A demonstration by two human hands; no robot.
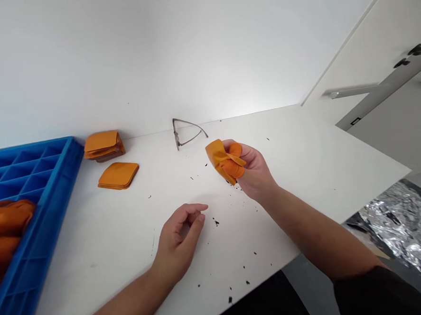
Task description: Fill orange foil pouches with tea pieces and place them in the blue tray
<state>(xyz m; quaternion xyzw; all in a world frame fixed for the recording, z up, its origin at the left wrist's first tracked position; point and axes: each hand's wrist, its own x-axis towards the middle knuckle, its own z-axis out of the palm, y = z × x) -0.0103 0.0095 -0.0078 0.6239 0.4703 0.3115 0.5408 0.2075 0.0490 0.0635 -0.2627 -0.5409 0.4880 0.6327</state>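
Observation:
My right hand (252, 169) is closed around a crumpled orange cloth (225, 160), held just above the white table (303, 161). A pair of grey glasses (186, 132) lies folded open by the wall, just behind that hand. My left hand (181, 235) rests on the table nearer to me, fingers loosely curled, thumb and fingertips almost meeting with nothing visible between them. Small black specks (216, 222) are scattered over the table around both hands.
A blue compartment crate (48, 186) sits at the left, with orange cloth (5, 222) bunched in it. Two stacks of folded orange cloths (103, 145) (118, 175) lie beside it. Crinkled silver foil (403, 221) lies on the floor to the right, past the table edge.

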